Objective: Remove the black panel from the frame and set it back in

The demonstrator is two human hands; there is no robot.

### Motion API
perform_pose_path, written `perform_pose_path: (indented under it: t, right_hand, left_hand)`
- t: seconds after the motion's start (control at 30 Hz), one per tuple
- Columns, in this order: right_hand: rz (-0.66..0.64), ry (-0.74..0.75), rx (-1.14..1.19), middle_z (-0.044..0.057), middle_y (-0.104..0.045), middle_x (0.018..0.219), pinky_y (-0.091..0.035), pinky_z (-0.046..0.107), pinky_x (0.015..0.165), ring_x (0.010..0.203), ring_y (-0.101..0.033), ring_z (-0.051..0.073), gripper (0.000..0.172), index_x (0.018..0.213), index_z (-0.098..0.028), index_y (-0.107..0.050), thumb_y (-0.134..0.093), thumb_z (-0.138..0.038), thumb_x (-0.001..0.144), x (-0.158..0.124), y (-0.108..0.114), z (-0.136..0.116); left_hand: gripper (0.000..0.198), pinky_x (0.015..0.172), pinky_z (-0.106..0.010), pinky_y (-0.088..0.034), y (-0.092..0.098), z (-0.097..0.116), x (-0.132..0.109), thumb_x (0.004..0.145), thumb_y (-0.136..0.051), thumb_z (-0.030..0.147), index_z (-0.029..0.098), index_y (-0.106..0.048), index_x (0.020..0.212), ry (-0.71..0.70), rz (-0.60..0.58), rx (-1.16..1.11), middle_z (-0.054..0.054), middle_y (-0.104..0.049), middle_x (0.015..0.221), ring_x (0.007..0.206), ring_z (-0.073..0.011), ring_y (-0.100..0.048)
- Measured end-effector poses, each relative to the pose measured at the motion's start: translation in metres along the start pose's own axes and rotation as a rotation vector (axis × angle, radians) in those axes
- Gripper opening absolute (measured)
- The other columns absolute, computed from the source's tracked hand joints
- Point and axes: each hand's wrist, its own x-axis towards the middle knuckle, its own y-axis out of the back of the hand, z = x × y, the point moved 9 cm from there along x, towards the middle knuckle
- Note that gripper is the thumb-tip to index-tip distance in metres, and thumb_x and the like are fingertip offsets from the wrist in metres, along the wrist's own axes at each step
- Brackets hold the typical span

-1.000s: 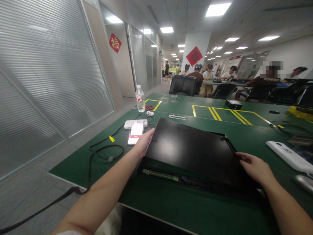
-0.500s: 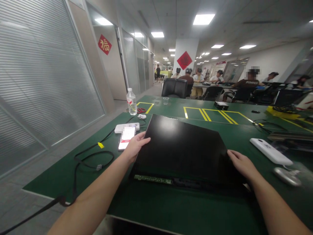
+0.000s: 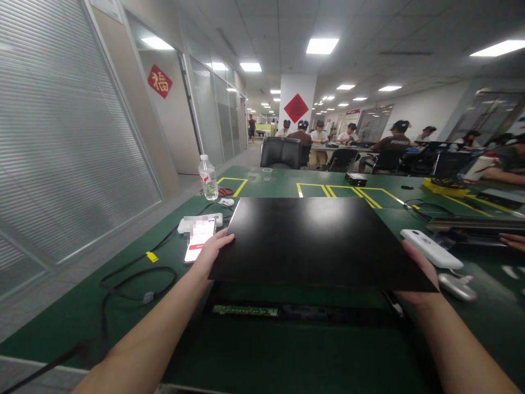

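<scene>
A large flat black panel (image 3: 315, 241) is lifted level above the green table (image 3: 287, 355). My left hand (image 3: 211, 253) grips its left edge near the front corner. My right hand (image 3: 416, 273) holds the right edge, fingers under the panel and thumb along the side. Below the panel a dark frame lies on the table, with a narrow green circuit strip (image 3: 245, 311) along its front.
A phone (image 3: 199, 241) and a white box lie left of the panel, with a black cable (image 3: 135, 284) and a water bottle (image 3: 208, 178). A white device (image 3: 430, 249) and a grey mouse-like object (image 3: 457, 286) lie right. Several people sit at far tables; a black chair (image 3: 281, 152) stands behind.
Both hands have raised the black panel off the frame, from tilted on it to level above it. The camera has turned a little to the right.
</scene>
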Motion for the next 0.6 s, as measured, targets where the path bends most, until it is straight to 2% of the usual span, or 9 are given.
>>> perform_pose_path:
  t: [0.1, 0.17, 0.23, 0.3, 0.43, 0.53, 0.6]
  right_hand:
    - [0.003, -0.022, 0.015, 0.016, -0.076, 0.091, -0.051, 0.052, 0.096, 0.101, -0.071, 0.037, 0.047, 0.102, -0.019, -0.076, -0.05, -0.052, 0.081, -0.006, -0.003, -0.003]
    - [-0.013, 0.041, 0.005, 0.016, -0.076, 0.092, -0.051, 0.053, 0.097, 0.1, -0.071, 0.037, 0.051, 0.11, -0.018, -0.074, -0.045, -0.048, 0.081, -0.006, -0.007, -0.011]
    - [0.0, 0.087, -0.006, 0.017, -0.076, 0.096, -0.051, 0.053, 0.097, 0.101, -0.071, 0.037, 0.057, 0.119, -0.016, -0.071, -0.04, -0.045, 0.081, -0.007, -0.008, -0.02]
    - [0.073, 0.075, -0.003, 0.019, -0.075, 0.1, -0.053, 0.053, 0.095, 0.103, -0.07, 0.038, 0.061, 0.126, -0.014, -0.067, -0.039, -0.042, 0.08, -0.008, 0.0, -0.023]
    - [0.256, 0.091, -0.015, 0.02, -0.071, 0.109, -0.056, 0.051, 0.089, 0.111, -0.067, 0.038, 0.063, 0.133, -0.013, -0.059, -0.042, -0.037, 0.077, -0.011, 0.021, -0.03]
    - [0.382, 0.144, 0.049, 0.016, -0.07, 0.106, -0.058, 0.048, 0.088, 0.107, -0.067, 0.034, 0.049, 0.116, -0.016, -0.064, -0.046, -0.031, 0.072, -0.009, 0.034, -0.031]
    - [0.494, 0.213, 0.241, 0.01, -0.069, 0.1, -0.059, 0.044, 0.086, 0.1, -0.068, 0.029, 0.035, 0.095, -0.021, -0.062, -0.053, -0.023, 0.062, -0.007, 0.045, -0.029]
  left_hand:
    - [0.042, 0.066, -0.028, -0.058, 0.001, -0.007, 0.0, 0.072, -0.077, 0.025, 0.015, -0.074, 0.112, 0.067, 0.026, -0.005, -0.008, -0.08, 0.09, 0.08, -0.0259, -0.077]
    - [0.031, 0.063, -0.029, -0.058, 0.0, -0.014, -0.001, 0.081, -0.07, 0.031, 0.014, -0.076, 0.107, 0.136, 0.021, -0.016, -0.01, -0.08, 0.087, 0.077, -0.0254, -0.076]
    - [0.03, 0.065, -0.03, -0.058, -0.003, -0.018, -0.001, 0.087, -0.063, 0.036, 0.012, -0.076, 0.101, 0.146, -0.003, 0.014, -0.011, -0.079, 0.085, 0.077, -0.0249, -0.075]
    - [0.031, 0.066, -0.028, -0.056, -0.002, -0.014, 0.001, 0.089, -0.061, 0.038, 0.013, -0.076, 0.097, 0.059, -0.006, 0.139, -0.01, -0.077, 0.081, 0.074, -0.0224, -0.073]
    - [0.025, 0.067, -0.027, -0.051, -0.003, 0.004, -0.002, 0.083, -0.067, 0.038, 0.017, -0.075, 0.095, -0.226, 0.013, 0.534, -0.006, -0.076, 0.081, 0.071, -0.0198, -0.069]
    - [0.02, 0.075, -0.03, -0.051, -0.013, 0.009, -0.009, 0.082, -0.068, 0.034, 0.019, -0.073, 0.095, -0.374, -0.041, 0.812, -0.006, -0.077, 0.085, 0.081, -0.0228, -0.07]
    - [0.019, 0.077, -0.031, -0.051, -0.022, 0.005, -0.013, 0.084, -0.065, 0.032, 0.02, -0.073, 0.096, -0.41, -0.115, 0.976, -0.006, -0.076, 0.086, 0.084, -0.024, -0.071]
